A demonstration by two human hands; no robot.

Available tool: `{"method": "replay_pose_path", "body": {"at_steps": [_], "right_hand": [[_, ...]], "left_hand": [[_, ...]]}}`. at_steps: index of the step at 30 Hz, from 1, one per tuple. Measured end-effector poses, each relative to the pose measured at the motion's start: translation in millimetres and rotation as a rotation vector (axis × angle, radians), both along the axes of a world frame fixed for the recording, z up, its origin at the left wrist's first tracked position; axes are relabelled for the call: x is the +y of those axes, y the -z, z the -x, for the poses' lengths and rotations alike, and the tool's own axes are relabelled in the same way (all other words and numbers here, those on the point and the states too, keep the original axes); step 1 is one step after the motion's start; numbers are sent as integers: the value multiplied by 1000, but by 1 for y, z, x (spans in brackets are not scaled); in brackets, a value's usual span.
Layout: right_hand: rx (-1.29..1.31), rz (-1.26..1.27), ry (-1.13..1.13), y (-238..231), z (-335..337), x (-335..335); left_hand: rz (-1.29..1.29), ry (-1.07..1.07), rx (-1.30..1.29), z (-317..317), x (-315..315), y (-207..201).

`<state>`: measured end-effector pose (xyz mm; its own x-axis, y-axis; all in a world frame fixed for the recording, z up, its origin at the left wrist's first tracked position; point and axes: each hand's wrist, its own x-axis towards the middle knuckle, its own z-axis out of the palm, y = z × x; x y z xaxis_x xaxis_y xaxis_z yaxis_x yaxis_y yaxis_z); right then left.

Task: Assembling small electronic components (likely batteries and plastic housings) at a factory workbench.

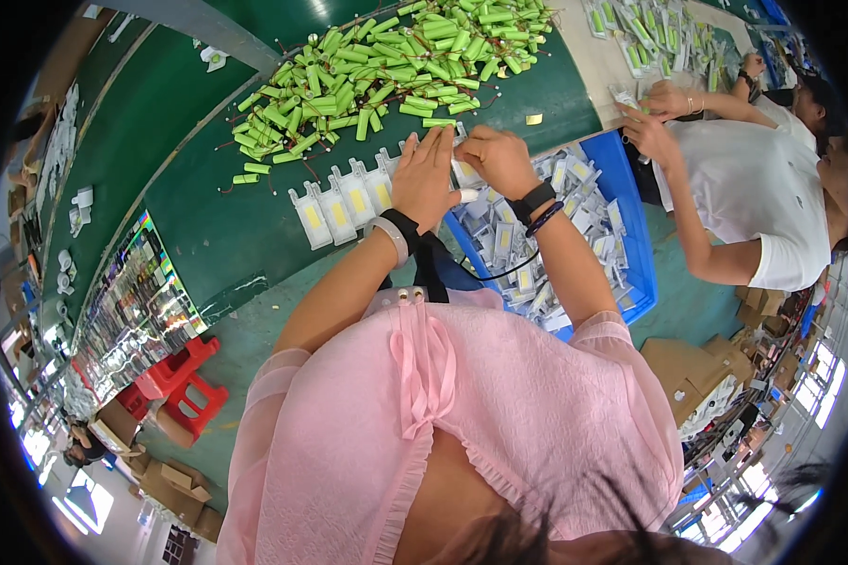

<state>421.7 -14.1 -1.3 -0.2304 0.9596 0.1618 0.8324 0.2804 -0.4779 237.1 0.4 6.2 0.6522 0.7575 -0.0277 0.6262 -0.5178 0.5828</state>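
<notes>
On the green tabletop (226,221), several flat white plastic casings (334,211) with yellow strips stand side by side in a slanting row. My left hand (424,181) lies over the right part of this row, fingers stretched out and a white cover on the thumb. Beside it, my right hand (501,160) has its fingers curled and closed on the casing at the row's right end (464,173). Its fingertips are partly hidden. Just beyond both hands lies a big heap of green cylindrical battery cells (386,80) with thin red and black wires.
A blue bin (639,254) full of similar white casings stands by my right forearm. To the right, a person in a white shirt (735,188) handles a small piece near more cells in white casings (664,38). Red stools (196,400) stand at lower left.
</notes>
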Motion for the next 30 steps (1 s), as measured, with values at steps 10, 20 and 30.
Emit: {"method": "replay_pose_path", "body": {"at_steps": [10,20,30], "right_hand": [[-23,167,13,2,-2,4],[1395,641,490,-5,-43,-79],[2013,504,936,65,-74,-86]], "left_hand": [[-29,9,17,1,-2,8],[-29,16,67,3,-1,5],[-59,36,88,2,-3,9]]}}
